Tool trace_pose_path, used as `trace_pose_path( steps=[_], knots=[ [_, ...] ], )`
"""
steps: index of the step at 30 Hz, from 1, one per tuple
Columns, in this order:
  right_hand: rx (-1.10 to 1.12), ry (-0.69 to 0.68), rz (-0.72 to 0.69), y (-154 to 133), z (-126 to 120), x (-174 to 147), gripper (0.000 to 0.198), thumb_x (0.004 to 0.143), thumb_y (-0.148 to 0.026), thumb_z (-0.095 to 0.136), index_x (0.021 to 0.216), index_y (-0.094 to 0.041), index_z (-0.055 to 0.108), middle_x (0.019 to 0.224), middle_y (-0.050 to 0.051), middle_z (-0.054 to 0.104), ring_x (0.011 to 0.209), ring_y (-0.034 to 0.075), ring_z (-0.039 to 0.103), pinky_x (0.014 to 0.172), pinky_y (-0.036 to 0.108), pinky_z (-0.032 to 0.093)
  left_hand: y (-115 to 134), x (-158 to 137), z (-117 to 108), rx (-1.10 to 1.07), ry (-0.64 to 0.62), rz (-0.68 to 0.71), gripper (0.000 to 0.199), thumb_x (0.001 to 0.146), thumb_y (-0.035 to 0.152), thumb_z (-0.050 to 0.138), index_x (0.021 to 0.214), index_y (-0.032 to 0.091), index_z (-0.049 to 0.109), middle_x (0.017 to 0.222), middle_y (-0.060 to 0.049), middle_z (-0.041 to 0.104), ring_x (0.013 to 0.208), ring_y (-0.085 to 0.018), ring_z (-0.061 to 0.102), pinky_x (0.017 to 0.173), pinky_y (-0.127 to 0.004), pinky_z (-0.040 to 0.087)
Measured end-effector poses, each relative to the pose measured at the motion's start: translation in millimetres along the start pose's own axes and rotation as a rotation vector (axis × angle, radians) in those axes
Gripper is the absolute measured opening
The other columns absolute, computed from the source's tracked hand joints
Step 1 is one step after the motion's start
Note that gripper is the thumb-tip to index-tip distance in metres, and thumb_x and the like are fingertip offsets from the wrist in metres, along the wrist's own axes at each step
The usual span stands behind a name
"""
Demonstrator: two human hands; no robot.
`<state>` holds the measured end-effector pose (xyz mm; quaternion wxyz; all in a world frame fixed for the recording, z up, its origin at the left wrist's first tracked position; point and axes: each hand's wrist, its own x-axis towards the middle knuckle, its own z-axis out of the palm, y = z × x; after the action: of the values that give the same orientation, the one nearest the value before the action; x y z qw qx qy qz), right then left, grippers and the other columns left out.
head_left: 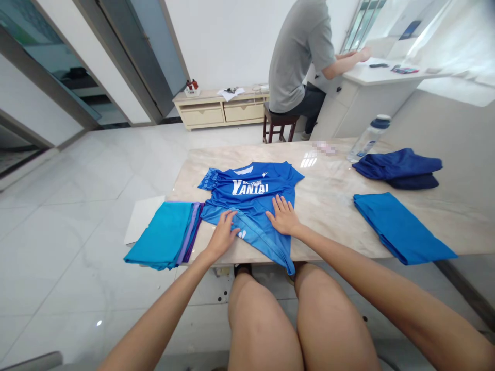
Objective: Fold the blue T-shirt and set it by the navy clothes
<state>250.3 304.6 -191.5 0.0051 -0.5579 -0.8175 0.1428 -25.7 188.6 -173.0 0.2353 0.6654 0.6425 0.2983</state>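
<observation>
Blue jersey [251, 193] lies flat on the marble table [332, 201], near edge, white lettering up; its lower hem hangs over the table's front edge. Left hand [223, 234] sits on the jersey's bottom-left part – fingers curled onto a fold of fabric, looks like a pinch but can't tell for sure. Right hand [284, 215] is flat on the cloth, fingers spread, palm down, just right of the left hand. Stack of folded teal and purple cloth [168, 234] touches the jersey's left side. Folded blue cloth [400, 226] lies well apart to the right; dark blue garment [398, 167] and water bottle [369, 136] farther back. A person in a grey shirt [299, 51] sits at a desk beyond.
</observation>
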Motion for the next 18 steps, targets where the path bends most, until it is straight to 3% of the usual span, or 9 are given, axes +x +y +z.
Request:
trace_pose_path(
  steps=[3, 7, 11, 14, 18],
  knots=[
    [-0.031, 0.098, -0.023, 18, 3, 17, 0.082, 0.116, -0.057, 0.025, 0.181, -0.008, 0.028, 0.188, 0.019, 0.018, 0.177, 0.035, 0.015, 0.142, 0.062, 0.015, -10, 24, 0, -0.030, 0.050, -0.074, 0.064, 0.095, 0.017, 0.074, 0.156, 0.024, 0.055, 0.152, -0.015, 0.058, 0.100, -0.021, 0.071, 0.104, -0.046, 0.063],
    [-0.073, 0.126, -0.077, 70, -11, 52, 0.074, 0.117, -0.050, 0.023, 0.181, -0.013, 0.033, 0.187, 0.017, 0.026, 0.176, 0.034, 0.022, 0.141, 0.064, 0.020, -3, 65, 12, 0.014, 0.028, -0.112, 0.057, 0.093, 0.021, 0.083, 0.146, 0.020, 0.062, 0.141, -0.013, 0.063, 0.087, -0.018, 0.069, 0.103, -0.043, 0.060],
    [-0.093, 0.095, -0.061, 126, -28, 92, 0.075, 0.117, -0.051, 0.019, 0.182, -0.014, 0.030, 0.189, 0.015, 0.023, 0.176, 0.034, 0.020, 0.141, 0.063, 0.020, 21, 115, 37, 0.193, 0.000, -0.125, 0.033, 0.106, 0.035, 0.072, 0.137, 0.024, 0.068, 0.139, -0.012, 0.068, 0.102, -0.026, 0.073, 0.097, -0.039, 0.056],
    [-0.082, 0.070, -0.056, 159, -41, 126, 0.078, 0.117, -0.054, 0.017, 0.183, -0.013, 0.026, 0.190, 0.014, 0.018, 0.177, 0.036, 0.016, 0.141, 0.064, 0.017, 38, 154, 55, 0.316, -0.028, -0.118, 0.030, 0.112, 0.041, 0.061, 0.138, 0.027, 0.068, 0.142, -0.012, 0.069, 0.114, -0.032, 0.074, 0.091, -0.039, 0.054],
    [-0.099, 0.068, -0.024, 169, -60, 160, 0.078, 0.116, -0.055, 0.023, 0.179, -0.011, 0.032, 0.188, 0.019, 0.025, 0.174, 0.041, 0.022, 0.139, 0.069, 0.020, 48, 200, 71, 0.348, -0.023, -0.116, 0.031, 0.112, 0.040, 0.060, 0.138, 0.025, 0.067, 0.143, -0.012, 0.069, 0.114, -0.034, 0.074, 0.089, -0.039, 0.051]
  ],
)
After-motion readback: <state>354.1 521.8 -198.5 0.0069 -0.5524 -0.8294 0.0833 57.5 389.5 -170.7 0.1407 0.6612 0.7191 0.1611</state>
